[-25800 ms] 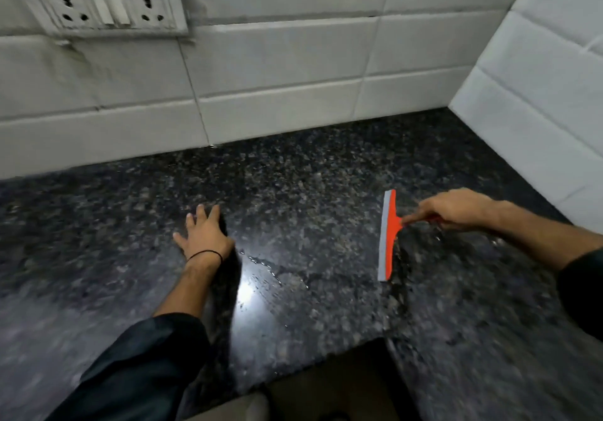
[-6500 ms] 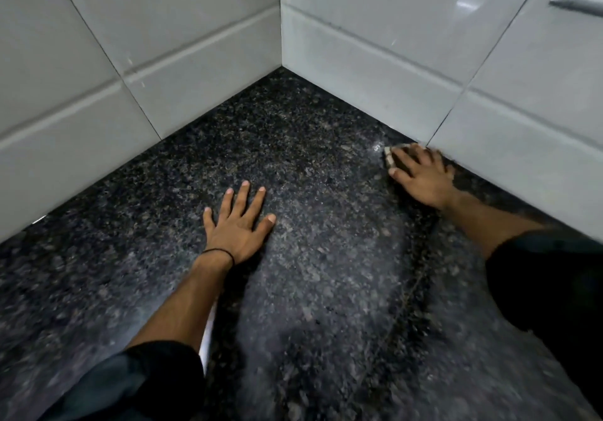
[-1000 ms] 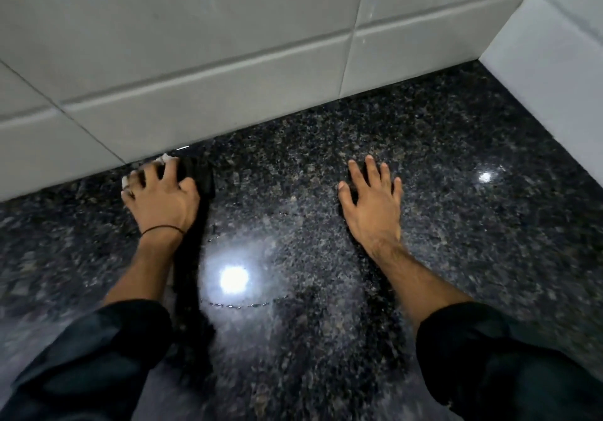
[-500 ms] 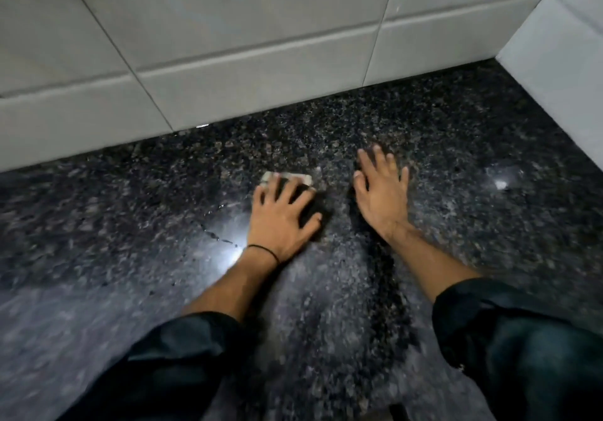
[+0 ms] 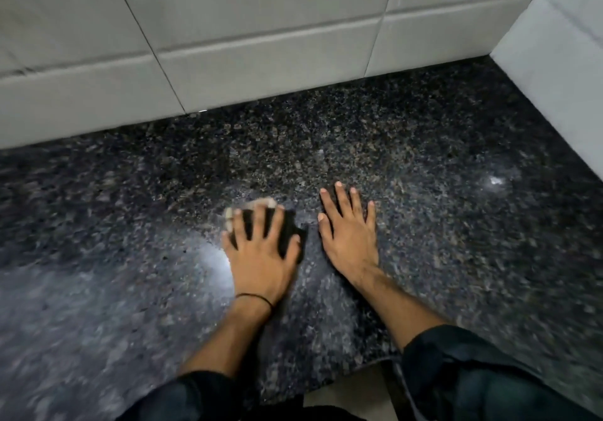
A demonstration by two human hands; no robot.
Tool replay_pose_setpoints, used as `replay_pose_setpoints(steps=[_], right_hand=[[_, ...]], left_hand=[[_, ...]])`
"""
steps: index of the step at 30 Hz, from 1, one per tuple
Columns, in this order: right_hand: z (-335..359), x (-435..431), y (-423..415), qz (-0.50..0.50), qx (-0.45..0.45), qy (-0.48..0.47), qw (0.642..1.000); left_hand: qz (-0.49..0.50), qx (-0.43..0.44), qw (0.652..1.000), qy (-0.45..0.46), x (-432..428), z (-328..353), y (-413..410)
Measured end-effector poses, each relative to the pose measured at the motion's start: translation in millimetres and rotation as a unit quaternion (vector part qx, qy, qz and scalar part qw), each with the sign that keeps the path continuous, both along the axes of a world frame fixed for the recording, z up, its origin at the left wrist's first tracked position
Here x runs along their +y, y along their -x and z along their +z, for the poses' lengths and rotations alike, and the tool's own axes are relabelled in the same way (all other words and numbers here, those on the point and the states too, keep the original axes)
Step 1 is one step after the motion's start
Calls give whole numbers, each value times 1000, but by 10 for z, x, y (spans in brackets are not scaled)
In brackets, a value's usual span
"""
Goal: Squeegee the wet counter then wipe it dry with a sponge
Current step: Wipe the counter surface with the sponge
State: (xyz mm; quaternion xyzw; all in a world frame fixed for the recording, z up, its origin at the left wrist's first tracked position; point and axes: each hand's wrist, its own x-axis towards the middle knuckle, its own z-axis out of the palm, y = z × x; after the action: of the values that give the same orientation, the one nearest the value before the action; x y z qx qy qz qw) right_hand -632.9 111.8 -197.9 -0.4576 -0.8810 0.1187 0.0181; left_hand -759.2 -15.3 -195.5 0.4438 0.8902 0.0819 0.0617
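Observation:
My left hand (image 5: pixel 257 251) presses flat on a sponge (image 5: pixel 288 234) with a dark top and a pale underside, in the middle of the dark speckled granite counter (image 5: pixel 424 175). Its fingers are spread over the sponge, and a black band circles the wrist. My right hand (image 5: pixel 349 231) lies flat and open on the counter just right of the sponge, holding nothing. A bright light reflection shines on the stone left of my left hand. The squeegee is not in view.
White tiled walls (image 5: pixel 261 45) close the counter at the back and on the right (image 5: pixel 554 61), forming a corner at the far right. The counter's front edge (image 5: pixel 342 378) runs under my forearms, with pale floor below.
My left hand has slid the sponge from the back wall at the left toward the middle and nearer to me, close beside my right hand, which stays flat in place.

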Motion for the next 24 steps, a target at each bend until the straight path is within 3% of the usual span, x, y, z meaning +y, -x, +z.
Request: replay_pose_setpoints(steps=[4,7,10,12,15,20,22,24], right_hand=[[59,67,-142,17,53,29,998],[69,177,-536,-42,54,12,998],[94,375,-1177,-139,-10,-23,990],[126,525,-1663,-204,-59,-15,977],[140,584,-2163,-262,-86,35,961],[173,541,-2349,-225,-46,56,972],[220,584,-2569,-223,-48,31,973],[209,583,-2863,-286,-64,16,956]], left_hand=[[-115,20,993,-9,278,-37,-13],[-58,2,998,11,719,6,496],[3,-29,999,23,1098,70,664],[-7,-35,999,17,1233,87,456],[-153,-28,988,-1,1163,77,-243],[-392,-33,919,-22,766,-4,-1458],[-416,-25,909,-32,947,-43,-1438],[-378,-17,925,-26,1309,-29,-1238]])
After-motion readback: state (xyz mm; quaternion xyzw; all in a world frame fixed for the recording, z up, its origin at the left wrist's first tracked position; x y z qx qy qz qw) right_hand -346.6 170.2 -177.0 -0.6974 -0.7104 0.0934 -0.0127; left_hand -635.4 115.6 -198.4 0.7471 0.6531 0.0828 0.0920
